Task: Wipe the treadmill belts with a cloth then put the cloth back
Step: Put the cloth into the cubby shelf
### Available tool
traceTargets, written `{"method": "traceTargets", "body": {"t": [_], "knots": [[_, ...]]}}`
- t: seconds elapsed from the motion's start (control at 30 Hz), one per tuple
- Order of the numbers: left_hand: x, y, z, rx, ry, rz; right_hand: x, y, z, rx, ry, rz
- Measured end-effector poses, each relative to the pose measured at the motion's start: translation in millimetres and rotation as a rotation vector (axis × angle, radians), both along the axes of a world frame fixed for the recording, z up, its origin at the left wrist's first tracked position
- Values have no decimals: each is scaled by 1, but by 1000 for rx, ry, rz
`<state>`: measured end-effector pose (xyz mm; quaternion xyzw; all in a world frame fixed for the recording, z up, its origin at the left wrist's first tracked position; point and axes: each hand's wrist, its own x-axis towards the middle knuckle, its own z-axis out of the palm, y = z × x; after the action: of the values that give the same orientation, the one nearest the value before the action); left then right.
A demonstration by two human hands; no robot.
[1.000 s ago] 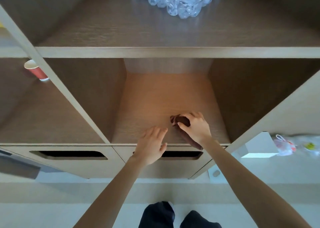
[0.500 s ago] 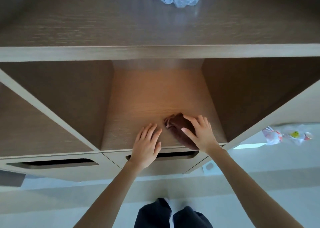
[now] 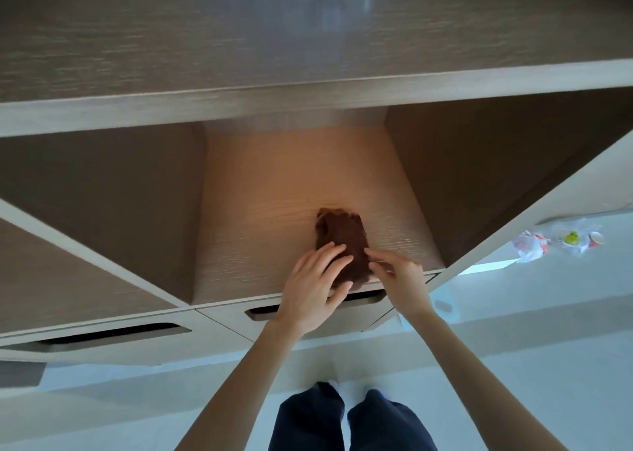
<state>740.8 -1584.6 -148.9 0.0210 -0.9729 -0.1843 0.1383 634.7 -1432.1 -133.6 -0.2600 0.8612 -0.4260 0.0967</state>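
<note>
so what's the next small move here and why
Probably lift both hands away, if the wiping is done: the cloth already lies flat on the shelf, with the left hand and right hand just touching its near end.

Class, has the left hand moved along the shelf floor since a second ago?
Yes: the left hand shifted right along the shelf floor, onto the cloth.
</note>
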Motion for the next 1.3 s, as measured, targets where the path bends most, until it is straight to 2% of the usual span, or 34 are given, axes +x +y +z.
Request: {"method": "traceTargets", "body": {"t": [0.07, 0.23, 0.33, 0.4, 0.53, 0.67, 0.77, 0.83, 0.97, 1.07, 1.17, 1.3], "knots": [[5, -11, -4, -14, 7, -29, -8, 7, 4, -12, 4, 44], [12, -15, -10, -78, 13, -51, -20, 16, 8, 139, 239, 196], [11, -10, -15, -79, 56, -53, -9, 10, 2, 228, 213, 248], [11, -14, -16, -78, 90, -41, -2, 11, -1, 168, 154, 234], [15, -36, -6, -153, 99, 68, 2, 19, -1, 74, 94, 351], [14, -32, 5, -163, 74, 43, -9, 18, 4, -4, 194, 212], [9, -15, 5, -213, 20, -97, -23, 8, 13, 29, 331, 252], [8, -14, 5, -243, -13, -116, -31, 0, 17, 89, 322, 346], [14, -33, 6, -236, 25, -47, -32, -7, 20, 153, 194, 444], [24, -48, 4, -238, 59, 47, -27, -10, 23, 181, 259, 536], [31, -50, 1, -268, 33, 45, -28, -18, 34, 122, 357, 540], [34, -46, -4, -199, 111, 14, -25, -31, 38, 97, 345, 531]]}}
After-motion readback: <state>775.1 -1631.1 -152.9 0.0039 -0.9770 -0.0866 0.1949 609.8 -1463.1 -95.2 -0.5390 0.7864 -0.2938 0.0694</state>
